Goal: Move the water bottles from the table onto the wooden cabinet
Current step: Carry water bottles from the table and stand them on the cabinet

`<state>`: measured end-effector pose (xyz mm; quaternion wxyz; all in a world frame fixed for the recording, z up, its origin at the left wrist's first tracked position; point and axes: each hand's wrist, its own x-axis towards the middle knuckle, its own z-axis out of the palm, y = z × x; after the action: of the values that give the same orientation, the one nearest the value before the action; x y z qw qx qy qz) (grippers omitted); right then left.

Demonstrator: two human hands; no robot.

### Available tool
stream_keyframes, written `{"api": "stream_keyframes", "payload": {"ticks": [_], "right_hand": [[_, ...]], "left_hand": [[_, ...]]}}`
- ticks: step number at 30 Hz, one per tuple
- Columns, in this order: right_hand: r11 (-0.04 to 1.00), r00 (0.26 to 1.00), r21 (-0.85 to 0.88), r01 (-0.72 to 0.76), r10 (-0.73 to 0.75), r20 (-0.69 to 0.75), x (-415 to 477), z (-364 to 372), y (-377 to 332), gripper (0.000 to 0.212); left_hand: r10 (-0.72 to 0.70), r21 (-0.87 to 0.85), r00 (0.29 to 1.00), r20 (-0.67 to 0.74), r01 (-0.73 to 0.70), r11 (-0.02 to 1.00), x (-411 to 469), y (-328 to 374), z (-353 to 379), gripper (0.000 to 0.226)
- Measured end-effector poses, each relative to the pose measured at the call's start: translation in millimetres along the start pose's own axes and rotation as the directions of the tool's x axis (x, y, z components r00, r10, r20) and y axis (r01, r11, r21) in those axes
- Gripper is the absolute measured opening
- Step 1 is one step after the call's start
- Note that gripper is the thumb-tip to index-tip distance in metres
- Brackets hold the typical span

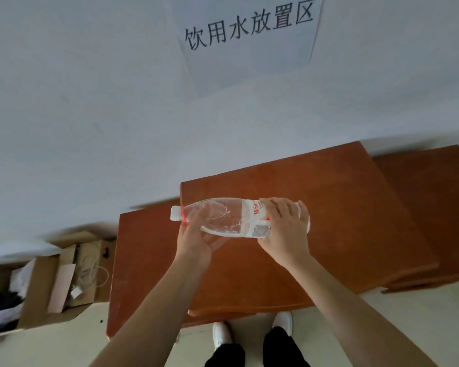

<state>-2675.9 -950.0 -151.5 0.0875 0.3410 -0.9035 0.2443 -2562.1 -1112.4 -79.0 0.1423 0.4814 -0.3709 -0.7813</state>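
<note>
Bottle (223,218), one, in left hand (195,241) and right hand (285,229).

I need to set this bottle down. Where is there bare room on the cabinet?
Bare wood shows on the cabinet top behind the bottle up to the wall, and beyond the right hand as far as the second wooden top. The left hand and bottle hang over the middle. The cardboard box at left is crowded with cables.

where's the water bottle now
Mid-frame in the head view, the water bottle lies sideways over the wooden cabinet, left hand under its neck, right hand gripping its base.
</note>
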Motion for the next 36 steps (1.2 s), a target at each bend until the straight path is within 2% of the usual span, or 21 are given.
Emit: {"api": "stream_keyframes", "payload": {"ticks": [2, 5, 7, 10, 14, 16, 18, 22, 24, 26, 29, 32, 34, 36], "right_hand": [[0.996, 0.998, 0.076, -0.051, 0.048, 0.045, 5, 23, 6, 0.079], [0.966, 0.977, 0.182, -0.186, 0.162, 0.142, 18, 50, 10, 0.081], [0.926, 0.946, 0.245, -0.287, 0.235, 0.222, 27, 67, 12, 0.083], [0.843, 0.897, 0.359, -0.401, 0.282, 0.341, 44, 88, 15, 0.080], [0.646, 0.813, 0.526, -0.554, 0.283, 0.509, 75, 102, 13, 0.066], [0.471, 0.758, 0.612, -0.635, 0.226, 0.613, 90, 101, 8, 0.057], [0.351, 0.722, 0.642, -0.681, 0.173, 0.670, 105, 98, 4, 0.055], [0.349, 0.683, 0.621, -0.702, 0.078, 0.727, 125, 101, 5, 0.075], [0.365, 0.672, 0.612, -0.702, 0.052, 0.739, 128, 102, 6, 0.074], [0.334, 0.659, 0.605, -0.723, 0.068, 0.749, 124, 101, 4, 0.070], [0.285, 0.610, 0.560, -0.778, 0.126, 0.783, 111, 93, 0, 0.082], [0.297, 0.585, 0.524, -0.798, 0.178, 0.791, 99, 83, -8, 0.071], [0.351, 0.588, 0.497, -0.794, 0.230, 0.776, 90, 76, -12, 0.057], [0.401, 0.589, 0.463, -0.791, 0.293, 0.753, 84, 63, -15, 0.049]], "left_hand": [[0.066, 0.095, 0.996, -0.062, -0.060, 0.994, 19, 2, 13, 0.071], [0.221, 0.277, 0.974, -0.049, -0.199, 0.940, 42, 3, 36, 0.059], [0.350, 0.435, 0.937, 0.010, -0.319, 0.842, 56, 4, 48, 0.049], [0.465, 0.609, 0.878, 0.112, -0.431, 0.666, 80, 12, 60, 0.043], [0.516, 0.737, 0.816, 0.262, -0.514, 0.439, 115, 25, 68, 0.051], [0.506, 0.760, 0.806, 0.307, -0.528, 0.379, 131, 28, 71, 0.054], [0.501, 0.776, 0.809, 0.308, -0.519, 0.360, 148, 31, 70, 0.055], [0.506, 0.778, 0.826, 0.248, -0.481, 0.404, 172, 45, 59, 0.055], [0.473, 0.769, 0.842, 0.259, -0.476, 0.427, 177, 50, 50, 0.055], [0.446, 0.775, 0.843, 0.302, -0.489, 0.400, 177, 48, 40, 0.057], [0.424, 0.777, 0.841, 0.335, -0.501, 0.380, 173, 39, 36, 0.063], [0.403, 0.792, 0.853, 0.332, -0.484, 0.372, 165, 40, 43, 0.065], [0.355, 0.840, 0.868, 0.347, -0.456, 0.294, 156, 41, 39, 0.070], [0.332, 0.906, 0.873, 0.357, -0.410, 0.105, 144, 46, 23, 0.071]]}}
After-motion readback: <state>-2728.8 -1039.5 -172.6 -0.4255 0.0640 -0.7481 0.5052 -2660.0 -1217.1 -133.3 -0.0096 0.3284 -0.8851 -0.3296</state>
